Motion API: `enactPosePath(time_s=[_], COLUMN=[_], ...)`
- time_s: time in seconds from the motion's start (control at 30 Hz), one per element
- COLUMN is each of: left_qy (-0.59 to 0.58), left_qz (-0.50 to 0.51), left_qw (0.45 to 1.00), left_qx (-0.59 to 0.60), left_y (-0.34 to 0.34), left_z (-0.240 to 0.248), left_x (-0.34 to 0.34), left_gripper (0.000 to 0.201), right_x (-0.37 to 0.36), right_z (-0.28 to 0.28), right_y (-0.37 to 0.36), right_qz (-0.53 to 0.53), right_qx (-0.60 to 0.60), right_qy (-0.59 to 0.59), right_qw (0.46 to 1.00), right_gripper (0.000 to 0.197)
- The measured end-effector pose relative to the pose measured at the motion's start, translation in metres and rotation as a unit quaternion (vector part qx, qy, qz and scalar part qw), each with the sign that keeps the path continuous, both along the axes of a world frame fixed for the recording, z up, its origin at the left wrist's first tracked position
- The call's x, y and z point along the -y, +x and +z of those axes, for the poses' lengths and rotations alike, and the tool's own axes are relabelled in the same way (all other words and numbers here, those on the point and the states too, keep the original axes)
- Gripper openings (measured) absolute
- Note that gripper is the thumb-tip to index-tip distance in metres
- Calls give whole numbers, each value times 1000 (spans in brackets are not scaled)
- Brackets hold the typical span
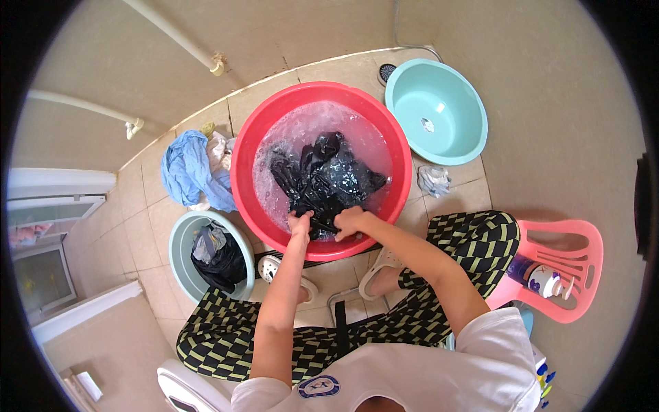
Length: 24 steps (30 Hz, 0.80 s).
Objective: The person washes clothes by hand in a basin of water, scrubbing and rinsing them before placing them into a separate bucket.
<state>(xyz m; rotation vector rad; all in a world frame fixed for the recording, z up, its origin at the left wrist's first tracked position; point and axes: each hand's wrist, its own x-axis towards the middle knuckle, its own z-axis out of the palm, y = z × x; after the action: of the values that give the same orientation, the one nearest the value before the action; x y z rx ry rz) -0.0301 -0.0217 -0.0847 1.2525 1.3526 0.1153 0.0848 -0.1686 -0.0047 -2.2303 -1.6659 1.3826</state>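
Observation:
A large red basin (245, 199) of sudsy water stands on the floor in front of me. In it lies a wet black garment (334, 172), bunched up and flecked with foam; its kind I cannot make out. My left hand (300, 223) grips the near edge of the cloth, fingers closed, by the basin's near side. A little to the right, my right hand (350, 222) is closed on another part of the same garment, knuckles up. Dark folds stretch between the two hands, and some fingertips are hidden in the fabric.
Left of the red basin are a pile of light blue clothes (189, 168) and a pale basin (180, 257) with dark clothes. A turquoise basin (439, 134) stands at the far right, near a crumpled white cloth (434, 180). A pink chair (583, 257) holds a pump bottle (542, 280).

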Motion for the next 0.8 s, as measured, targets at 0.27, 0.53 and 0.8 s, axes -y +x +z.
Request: enactPosePath(time_s=[0.27,0.53,0.8], left_qy=[220,-230,242], left_qz=[-405,-443,-270], left_qw=[879,866,932], left_qx=[-122,12,22], left_y=[25,22,89], left_z=[10,20,15], left_x=[24,37,-11], left_gripper=[59,29,49], right_x=[7,27,25], right_z=[-51,-84,-33], right_y=[24,24,50], right_qz=[-340,-320,-291], right_qx=[61,-89,66], right_qy=[117,-13,-26], right_qw=[931,943,954], right_gripper=[53,81,40])
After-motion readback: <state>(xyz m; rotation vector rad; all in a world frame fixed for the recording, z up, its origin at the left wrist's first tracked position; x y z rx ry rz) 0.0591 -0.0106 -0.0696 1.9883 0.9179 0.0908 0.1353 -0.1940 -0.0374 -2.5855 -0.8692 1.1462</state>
